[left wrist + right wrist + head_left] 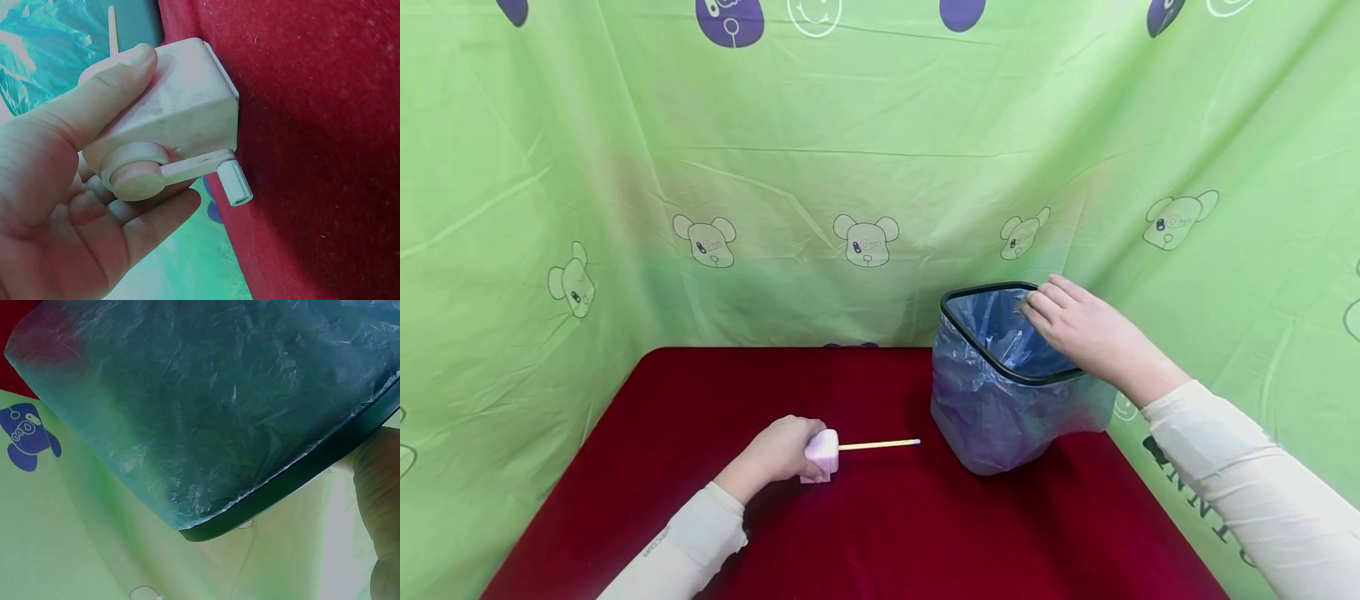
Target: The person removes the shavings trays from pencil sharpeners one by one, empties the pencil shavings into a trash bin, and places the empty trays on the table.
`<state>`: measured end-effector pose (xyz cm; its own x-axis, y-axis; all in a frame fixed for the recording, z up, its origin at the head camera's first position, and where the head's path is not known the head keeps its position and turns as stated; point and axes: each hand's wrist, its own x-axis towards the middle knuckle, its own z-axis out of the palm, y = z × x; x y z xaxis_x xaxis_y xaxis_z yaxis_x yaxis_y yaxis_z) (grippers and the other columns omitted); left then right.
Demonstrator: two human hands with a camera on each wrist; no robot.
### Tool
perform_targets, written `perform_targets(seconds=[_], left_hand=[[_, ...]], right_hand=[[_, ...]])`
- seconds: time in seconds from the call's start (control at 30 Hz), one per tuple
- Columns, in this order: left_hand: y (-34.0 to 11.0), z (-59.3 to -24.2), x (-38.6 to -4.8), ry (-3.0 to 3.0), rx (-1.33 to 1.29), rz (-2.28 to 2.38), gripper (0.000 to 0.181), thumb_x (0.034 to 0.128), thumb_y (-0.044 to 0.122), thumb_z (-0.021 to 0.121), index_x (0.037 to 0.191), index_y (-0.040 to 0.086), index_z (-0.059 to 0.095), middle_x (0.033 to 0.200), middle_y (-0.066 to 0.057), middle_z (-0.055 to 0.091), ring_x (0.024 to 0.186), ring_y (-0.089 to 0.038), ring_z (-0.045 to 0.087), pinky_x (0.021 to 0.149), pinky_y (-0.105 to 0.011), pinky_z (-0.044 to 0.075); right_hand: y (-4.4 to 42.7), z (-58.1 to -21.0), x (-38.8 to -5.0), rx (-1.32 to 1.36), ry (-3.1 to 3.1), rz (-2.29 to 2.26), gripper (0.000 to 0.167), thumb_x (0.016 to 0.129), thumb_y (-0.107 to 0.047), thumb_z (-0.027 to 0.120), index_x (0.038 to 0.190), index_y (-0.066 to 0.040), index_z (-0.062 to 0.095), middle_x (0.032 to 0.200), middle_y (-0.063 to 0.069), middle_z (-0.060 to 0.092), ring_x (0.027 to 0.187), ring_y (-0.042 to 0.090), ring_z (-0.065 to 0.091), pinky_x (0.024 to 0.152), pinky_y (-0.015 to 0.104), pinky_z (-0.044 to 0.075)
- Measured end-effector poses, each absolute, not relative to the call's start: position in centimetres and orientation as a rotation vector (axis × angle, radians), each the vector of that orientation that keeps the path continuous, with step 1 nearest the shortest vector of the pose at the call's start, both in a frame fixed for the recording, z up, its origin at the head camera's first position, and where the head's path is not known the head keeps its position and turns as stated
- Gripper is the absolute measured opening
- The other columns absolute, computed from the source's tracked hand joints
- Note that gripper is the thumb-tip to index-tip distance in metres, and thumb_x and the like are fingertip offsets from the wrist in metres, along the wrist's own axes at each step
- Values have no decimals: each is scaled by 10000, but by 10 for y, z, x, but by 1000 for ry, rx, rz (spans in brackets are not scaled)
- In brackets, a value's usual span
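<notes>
My left hand [786,447] grips a pale pink crank pencil sharpener [823,451] low over the red table. In the left wrist view, the thumb lies across the top of its body and the small crank handle [235,182] sticks out toward the right. A yellow pencil [878,445] extends from the sharpener toward the bin. My right hand [1075,321] is over the right part of the bin's opening, its fingers loosely bent and nothing visible in them. The bin [1000,417] has a dark rim and a clear bluish plastic liner [206,419]. In the right wrist view, the rim hides the fingertips.
A dark red cloth covers the table [715,392]. The bin stands at its right side. Green curtains [865,125] with bear prints hang behind the table and along both sides.
</notes>
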<state>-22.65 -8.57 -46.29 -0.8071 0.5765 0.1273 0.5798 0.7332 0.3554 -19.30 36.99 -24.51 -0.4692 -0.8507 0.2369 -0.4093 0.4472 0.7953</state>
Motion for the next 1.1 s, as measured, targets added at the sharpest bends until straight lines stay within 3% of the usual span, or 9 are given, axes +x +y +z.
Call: perform_targets(seconds=[0.27,0.77,0.97,1.1], left_hand=[[-85,-463,-226,-2907,-977,-603,575,623,250,978,1107,94,710,822,66,653,776,-132,581,735,-351,513],[-85,-462,-225,-2918,-970,-609,594,632,240,975,1140,83,711,853,44,671,785,-140,581,733,-357,516],[-85,-462,-226,-2917,-972,-591,590,623,257,981,1123,96,712,834,62,661,781,-133,581,741,-353,514],[-85,-461,-226,-2918,-970,-584,593,619,262,983,1118,91,712,827,62,656,779,-133,580,743,-352,514]], right_hand=[[366,-243,-192,1063,-2072,-837,463,963,55,265,1237,108,634,1149,266,603,1084,433,560,1104,533,414],[368,-253,-193,1013,-2116,-702,383,967,-3,345,1175,119,643,1074,251,625,1006,429,577,1034,525,461],[371,-253,-195,999,-2136,-609,307,914,-56,561,1145,136,626,1026,262,619,952,430,586,954,524,492],[373,-251,-195,973,-2144,-556,435,812,-107,757,1147,133,617,999,255,617,938,425,599,919,529,507]])
